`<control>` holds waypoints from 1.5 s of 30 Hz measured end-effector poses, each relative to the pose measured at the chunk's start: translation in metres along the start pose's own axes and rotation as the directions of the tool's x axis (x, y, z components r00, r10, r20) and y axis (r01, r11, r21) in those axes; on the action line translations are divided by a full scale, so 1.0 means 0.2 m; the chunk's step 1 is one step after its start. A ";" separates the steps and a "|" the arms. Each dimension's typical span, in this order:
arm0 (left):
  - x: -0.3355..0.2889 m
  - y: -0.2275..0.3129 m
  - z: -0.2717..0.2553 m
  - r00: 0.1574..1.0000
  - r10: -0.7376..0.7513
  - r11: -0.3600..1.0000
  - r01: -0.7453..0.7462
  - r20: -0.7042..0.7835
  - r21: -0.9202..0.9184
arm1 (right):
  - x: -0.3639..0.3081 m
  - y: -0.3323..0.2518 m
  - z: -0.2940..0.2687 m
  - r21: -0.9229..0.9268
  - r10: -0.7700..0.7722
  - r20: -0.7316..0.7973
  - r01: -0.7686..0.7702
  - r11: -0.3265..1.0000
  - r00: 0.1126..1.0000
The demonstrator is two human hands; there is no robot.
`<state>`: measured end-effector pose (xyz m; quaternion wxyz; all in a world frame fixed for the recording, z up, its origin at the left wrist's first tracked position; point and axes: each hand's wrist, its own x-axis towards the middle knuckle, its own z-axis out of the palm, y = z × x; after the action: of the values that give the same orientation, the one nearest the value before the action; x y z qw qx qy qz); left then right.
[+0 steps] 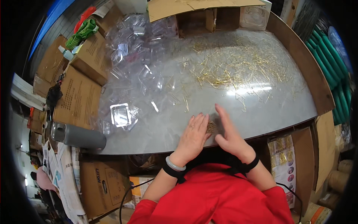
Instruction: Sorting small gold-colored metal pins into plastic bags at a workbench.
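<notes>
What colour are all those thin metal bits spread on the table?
The metal bits are shiny gold; the head view shows them best.

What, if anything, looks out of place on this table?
The thin gold wire pieces look spilled: they lie scattered every which way across the grey table, though perhaps deliberately. Clear plastic packaging sits jumbled on the left.

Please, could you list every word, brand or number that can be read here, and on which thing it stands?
I copy no wording, only its places:
Lower left carton: large dark lettering, smaller marks.
Tall left carton: small lines, blurred.
Printed sheet at lower right: too small.
Gold-coloured wire pieces: none visible.
</notes>
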<state>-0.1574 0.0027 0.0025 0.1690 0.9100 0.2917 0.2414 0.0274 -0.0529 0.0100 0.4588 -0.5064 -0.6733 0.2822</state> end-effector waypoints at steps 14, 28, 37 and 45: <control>0.00 0.00 -0.01 1.000 0.024 0.994 -0.025 -0.011 -0.111 | -0.11 -0.03 -0.03 -0.562 -0.090 -0.198 -0.038 0.826 0.976; -0.03 -0.04 0.04 0.999 0.004 0.998 -0.007 -0.042 -0.068 | -0.05 -0.08 0.17 0.080 0.086 -0.125 -0.076 0.994 0.988; -0.03 -0.02 0.01 0.997 -0.060 0.989 0.054 -0.040 -0.140 | 0.02 -0.03 0.11 -0.357 -0.127 -0.036 0.106 0.928 0.991; -0.05 -0.06 0.00 0.996 -0.062 0.952 0.039 -0.068 -0.304 | 0.04 0.00 0.05 -0.355 -0.157 0.010 0.150 0.923 0.988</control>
<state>-0.1708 0.0065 -0.0066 0.3011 0.8556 0.2807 0.3137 0.0175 -0.0444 0.0079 0.3868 -0.5292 -0.7464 0.1149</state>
